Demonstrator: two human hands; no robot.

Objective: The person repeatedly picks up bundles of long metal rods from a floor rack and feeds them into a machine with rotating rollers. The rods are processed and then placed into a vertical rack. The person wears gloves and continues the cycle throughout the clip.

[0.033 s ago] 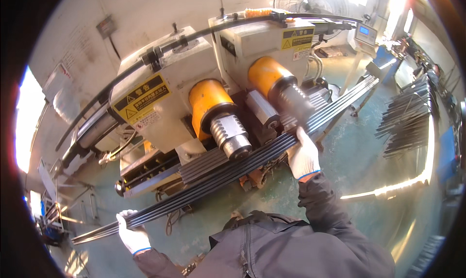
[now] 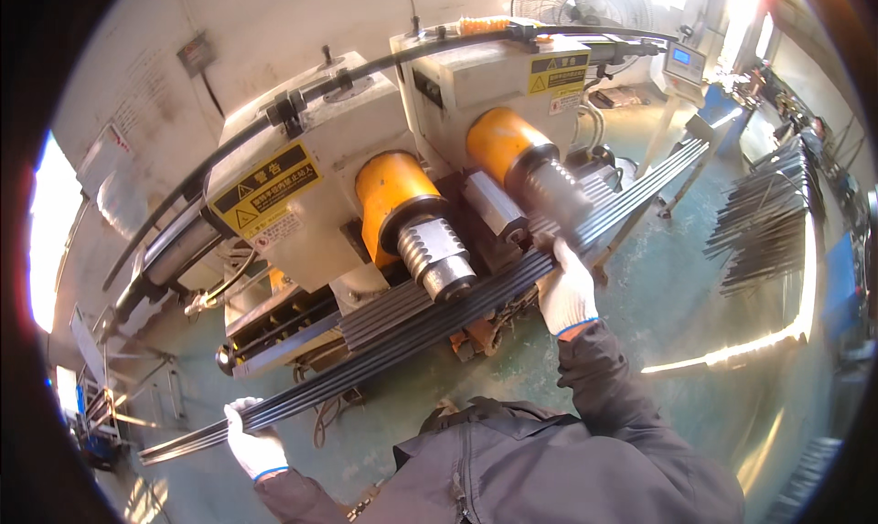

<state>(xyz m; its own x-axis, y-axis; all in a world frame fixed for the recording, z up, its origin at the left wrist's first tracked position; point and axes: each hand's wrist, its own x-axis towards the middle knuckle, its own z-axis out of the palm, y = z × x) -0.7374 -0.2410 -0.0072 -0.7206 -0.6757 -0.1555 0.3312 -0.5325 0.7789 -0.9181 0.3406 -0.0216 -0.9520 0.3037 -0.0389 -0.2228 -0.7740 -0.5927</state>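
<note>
A bundle of several long, thin dark metal rods [image 2: 366,364] slants across the front of a machine, from low on the left up to the far right. My left hand [image 2: 254,440], in a white glove with a blue cuff edge, is closed around the bundle near its left end. Further along, my right hand [image 2: 567,291], gloved alike, grips the same rods from the near side, with its thumb on top and its other fingers largely hidden. Just beyond the rods are two ridged metal spindles, the left spindle [image 2: 434,257] and the right spindle [image 2: 556,193], with orange collars.
The pale machine housing [image 2: 302,208] carries yellow-black warning labels. More rods [image 2: 389,312] lie on its bed behind the bundle. A control box with a lit screen [image 2: 683,59] stands at the far right. Many dark rods [image 2: 764,218] are piled at right. A fan [image 2: 581,1] is at the back.
The rods and both hands have shifted very slightly; my left hand sits a touch further right. Both hands keep their hold.
</note>
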